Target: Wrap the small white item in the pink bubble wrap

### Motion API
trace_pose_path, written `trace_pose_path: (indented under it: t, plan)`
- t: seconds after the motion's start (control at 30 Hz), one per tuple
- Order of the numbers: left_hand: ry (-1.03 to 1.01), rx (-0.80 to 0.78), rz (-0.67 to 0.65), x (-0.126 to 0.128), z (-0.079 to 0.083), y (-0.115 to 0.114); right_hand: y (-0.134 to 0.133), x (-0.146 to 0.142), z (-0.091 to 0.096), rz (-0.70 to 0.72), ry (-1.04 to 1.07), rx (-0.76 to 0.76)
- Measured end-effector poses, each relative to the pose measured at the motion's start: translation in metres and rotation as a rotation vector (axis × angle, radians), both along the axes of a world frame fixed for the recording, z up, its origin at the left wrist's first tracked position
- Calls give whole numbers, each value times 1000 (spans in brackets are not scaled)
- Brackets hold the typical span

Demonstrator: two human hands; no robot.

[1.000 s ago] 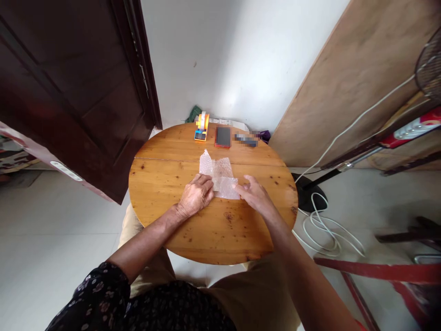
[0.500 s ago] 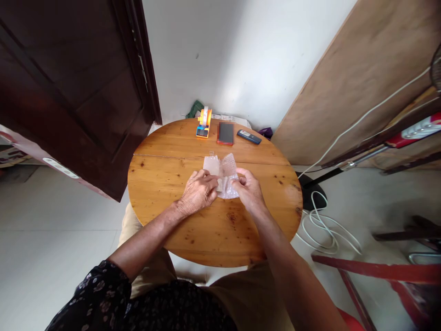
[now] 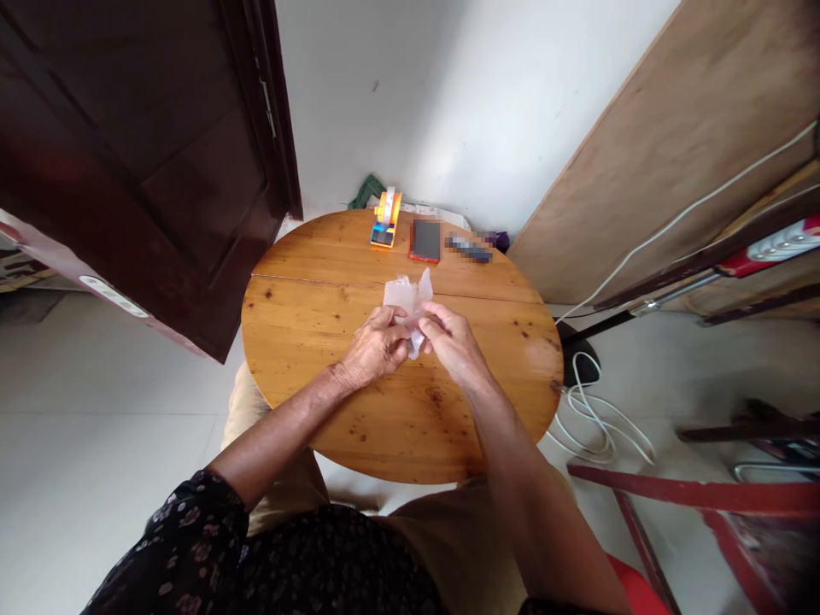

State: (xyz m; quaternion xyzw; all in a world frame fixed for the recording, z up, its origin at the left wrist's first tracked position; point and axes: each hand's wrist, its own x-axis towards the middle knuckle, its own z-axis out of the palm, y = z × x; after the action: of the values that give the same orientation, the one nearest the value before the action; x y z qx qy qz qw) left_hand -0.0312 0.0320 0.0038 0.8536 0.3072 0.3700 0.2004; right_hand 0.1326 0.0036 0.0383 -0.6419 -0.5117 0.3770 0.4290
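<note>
A piece of clear bubble wrap [image 3: 408,297] is bunched up between both hands over the middle of a round wooden table [image 3: 301,325]. My left hand [image 3: 371,348] pinches its left side with curled fingers. My right hand [image 3: 452,342] grips its right side, fingers closed on the plastic. Whether anything is wrapped inside cannot be seen.
At the table's far edge stand an orange tape dispenser [image 3: 386,220], a dark phone with a red rim [image 3: 426,240] and a small blurred object [image 3: 470,248]. A dark wooden door [image 3: 147,162] stands at the left. A board leans at the right, and white cable [image 3: 595,418] coils on the floor.
The bubble wrap lay spread flat under both hands; both hands have gathered it and pushed its sides together into a narrow upright bundle.
</note>
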Motion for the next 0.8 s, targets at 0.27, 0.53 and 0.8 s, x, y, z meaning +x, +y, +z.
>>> trace_pose_path:
  t: [0.27, 0.53, 0.8]
  plan:
    - [-230, -258, 32, -3, 9, 0, -11, 8, 2, 230, -38, 1]
    - [-154, -412, 205, 5, 15, -2, -11, -7, 0, 231, -444, 117]
    - [132, -406, 286, 12, 28, -2, 1, 38, 4, 246, -221, 195]
